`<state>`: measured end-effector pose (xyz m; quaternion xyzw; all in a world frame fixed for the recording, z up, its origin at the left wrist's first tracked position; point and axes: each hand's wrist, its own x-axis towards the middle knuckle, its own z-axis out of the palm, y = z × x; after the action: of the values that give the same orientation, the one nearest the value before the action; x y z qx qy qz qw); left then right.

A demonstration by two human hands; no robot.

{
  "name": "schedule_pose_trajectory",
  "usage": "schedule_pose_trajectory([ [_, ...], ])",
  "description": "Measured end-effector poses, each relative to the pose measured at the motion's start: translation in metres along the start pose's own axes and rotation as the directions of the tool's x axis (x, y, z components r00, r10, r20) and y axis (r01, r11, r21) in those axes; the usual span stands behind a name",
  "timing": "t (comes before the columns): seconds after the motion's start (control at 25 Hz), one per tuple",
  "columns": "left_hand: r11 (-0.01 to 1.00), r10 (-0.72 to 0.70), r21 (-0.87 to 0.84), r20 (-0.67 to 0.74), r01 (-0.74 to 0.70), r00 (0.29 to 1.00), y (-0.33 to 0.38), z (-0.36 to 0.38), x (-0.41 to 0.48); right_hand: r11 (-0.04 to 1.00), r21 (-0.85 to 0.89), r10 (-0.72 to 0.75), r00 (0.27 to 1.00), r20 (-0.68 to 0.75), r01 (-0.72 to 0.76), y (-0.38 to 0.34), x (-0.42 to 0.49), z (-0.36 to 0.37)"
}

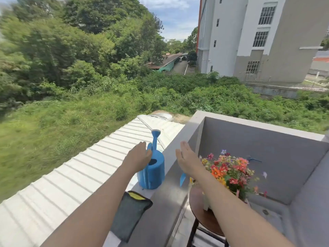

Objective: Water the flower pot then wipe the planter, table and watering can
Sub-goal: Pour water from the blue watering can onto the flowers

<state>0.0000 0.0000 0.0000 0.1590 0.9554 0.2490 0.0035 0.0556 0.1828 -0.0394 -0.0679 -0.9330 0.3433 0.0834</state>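
Observation:
A blue watering can (153, 172) stands upright on the grey balcony ledge (166, 202), spout pointing away. My left hand (138, 157) hovers flat over the can's near left side, fingers straight, overlapping its handle; contact is unclear. My right hand (187, 160) is held out flat to the right of the can, above the ledge, holding nothing. A dark grey cloth with a yellow corner (130, 213) lies on the ledge nearer to me. Colourful flowers (229, 171) fill a white planter (206, 202) on a round wooden table (204, 218) below my right forearm.
The ledge drops off on the left to a white corrugated roof (71, 175) and grass far below. Grey balcony walls (258, 148) enclose the table. A small blue object (253, 159) sticks to the far wall, and a blue piece (182, 179) shows under my right wrist.

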Motion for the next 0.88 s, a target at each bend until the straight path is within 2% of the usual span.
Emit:
schedule_pose_trajectory([
  [0.16, 0.981, -0.132, -0.156, -0.109, 0.114, 0.985, -0.018, 0.037, 0.003, 0.999, -0.023, 0.046, 0.994, 0.103, -0.044, 0.008, 0.028, 0.038],
  [0.24, 0.93, -0.219, -0.325, -0.108, 0.174, 0.97, -0.021, 0.058, 0.008, 0.998, -0.025, 0.055, 0.985, 0.163, -0.052, 0.014, 0.044, 0.059],
  [0.32, 0.872, -0.294, -0.442, -0.134, 0.208, 0.946, -0.016, 0.072, 0.009, 0.999, -0.011, 0.052, 0.985, 0.162, -0.051, 0.019, 0.058, 0.073],
  [0.48, 0.825, -0.386, -0.533, -0.293, 0.186, 0.875, -0.01, 0.093, 0.001, 0.998, 0.03, 0.05, 0.979, 0.198, -0.057, 0.025, 0.064, 0.092],
  [0.6, 0.821, -0.388, -0.554, -0.362, 0.139, 0.848, -0.012, 0.098, 0.001, 0.991, 0.121, 0.034, 0.976, 0.214, -0.061, 0.024, 0.057, 0.101],
  [0.72, 0.808, -0.374, -0.58, -0.365, 0.106, 0.853, -0.012, 0.093, -0.002, 0.973, 0.222, 0.041, 0.992, 0.116, -0.066, 0.019, 0.047, 0.101],
  [0.88, 0.829, -0.246, -0.558, -0.407, -0.027, 0.88, 0.005, 0.052, 0.006, 0.931, 0.362, 0.086, 0.993, -0.084, -0.049, -0.004, 0.04, 0.076],
])
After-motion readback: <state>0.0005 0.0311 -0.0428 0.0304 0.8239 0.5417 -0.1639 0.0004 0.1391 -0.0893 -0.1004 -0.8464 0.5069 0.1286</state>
